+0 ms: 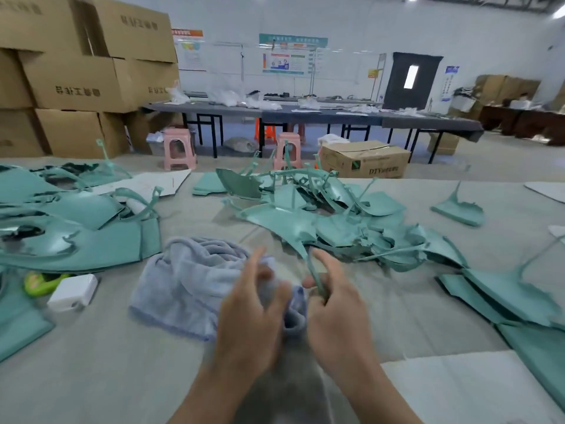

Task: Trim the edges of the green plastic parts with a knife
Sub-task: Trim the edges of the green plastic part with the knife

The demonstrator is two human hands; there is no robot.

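Nearest the camera, two bare forearms rise from 6 o'clock. The left hand [253, 304] lies with loosely spread fingers on the blue-grey towel [189, 286]; whether they curl round a fold is blurred, so I cannot tell. The right hand [333, 304] pinches a thin green strip [315, 276] between thumb and fingers. No knife shows clearly.

The green plastic parts [321, 215] sprawl in a heap at 12 to 2 o'clock, with a second pile [76, 228] at 9 to 10 o'clock and flat pieces [504, 295] at 3 to 4 o'clock.

This looks like clearing a trimmed sliver. To do it well, drop the strip away from untrimmed parts, then steady the next piece on the towel before cutting.

Open tabletop [107, 362] lies at 7 o'clock; a white charger [73, 292] sits at 9 o'clock, and jagged edges crowd the right.
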